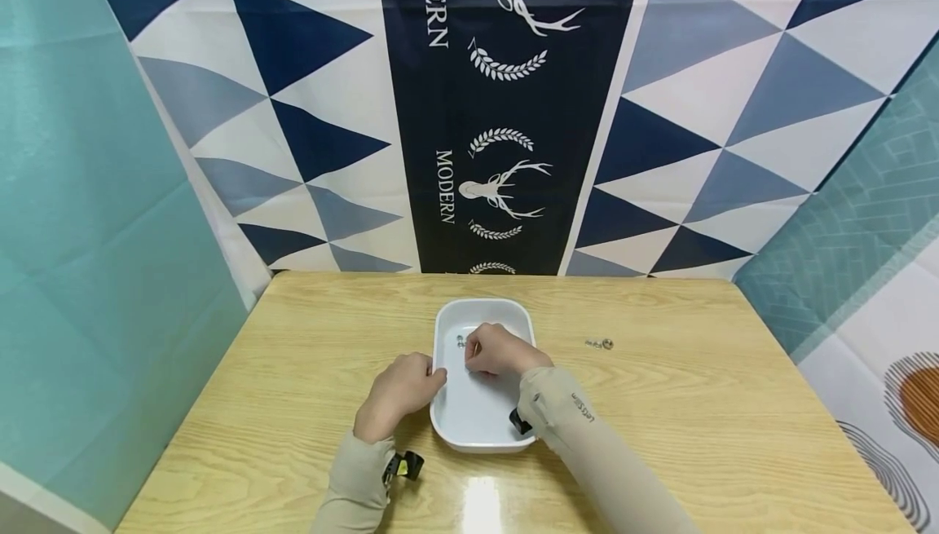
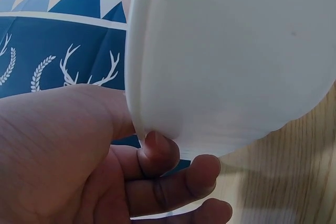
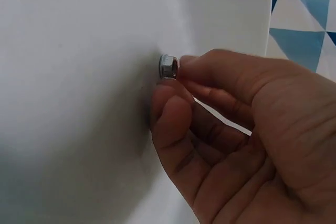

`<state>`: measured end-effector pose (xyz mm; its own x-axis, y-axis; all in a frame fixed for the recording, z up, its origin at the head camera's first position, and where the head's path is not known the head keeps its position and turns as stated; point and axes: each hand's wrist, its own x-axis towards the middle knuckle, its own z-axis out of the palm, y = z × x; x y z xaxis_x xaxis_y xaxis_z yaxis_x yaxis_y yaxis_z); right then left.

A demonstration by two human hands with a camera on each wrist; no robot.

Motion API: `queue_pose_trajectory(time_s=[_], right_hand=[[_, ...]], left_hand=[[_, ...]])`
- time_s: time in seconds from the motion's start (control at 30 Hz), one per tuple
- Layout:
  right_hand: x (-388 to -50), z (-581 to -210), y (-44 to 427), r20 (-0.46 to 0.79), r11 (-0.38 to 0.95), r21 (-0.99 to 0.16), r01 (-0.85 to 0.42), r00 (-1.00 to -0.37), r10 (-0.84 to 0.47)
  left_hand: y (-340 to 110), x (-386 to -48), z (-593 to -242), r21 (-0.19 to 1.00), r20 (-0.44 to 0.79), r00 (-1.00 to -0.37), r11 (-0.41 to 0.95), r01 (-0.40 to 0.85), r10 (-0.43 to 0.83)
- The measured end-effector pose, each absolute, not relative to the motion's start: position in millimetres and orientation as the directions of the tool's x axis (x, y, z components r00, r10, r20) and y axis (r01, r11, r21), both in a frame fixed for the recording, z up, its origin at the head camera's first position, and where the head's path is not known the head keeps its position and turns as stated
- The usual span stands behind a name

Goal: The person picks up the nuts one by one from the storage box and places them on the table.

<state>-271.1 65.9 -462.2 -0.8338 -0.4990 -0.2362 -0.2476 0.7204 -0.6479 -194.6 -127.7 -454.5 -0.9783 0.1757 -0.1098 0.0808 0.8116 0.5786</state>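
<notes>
A white rectangular tray (image 1: 469, 428) stands on the wooden table. My left hand (image 1: 403, 391) grips its left rim, thumb over the edge; in the left wrist view the fingers (image 2: 202, 174) curl under the outer wall. My right hand (image 1: 499, 350) reaches inside the tray. Close up in the right wrist view, a silver hex flange nut (image 3: 168, 66) is at the tips of the right thumb and index finger, which pinch it against the tray floor (image 3: 63, 77). Some small metal pieces (image 1: 460, 341) lie in the tray left of the right hand, partly hidden by it.
A short row of small metal nuts or washers (image 1: 607, 344) lies on the table (image 1: 660, 403) to the right of the tray. A patterned cloth (image 1: 506, 110) hangs behind the table's far edge. Both wrists wear black camera mounts.
</notes>
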Motion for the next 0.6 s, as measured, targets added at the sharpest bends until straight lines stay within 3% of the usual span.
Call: queue_pose_trajectory(time_s=[0.6], right_hand=[[-271.5, -464.4, 64.4, -0.276, 0.718, -0.653, -0.240, -0.808, -0.520]], left_hand=[[-127.4, -195.0, -453.2, 0.607, -0.132, -0.976, 0.792, 0.059, 0.174]])
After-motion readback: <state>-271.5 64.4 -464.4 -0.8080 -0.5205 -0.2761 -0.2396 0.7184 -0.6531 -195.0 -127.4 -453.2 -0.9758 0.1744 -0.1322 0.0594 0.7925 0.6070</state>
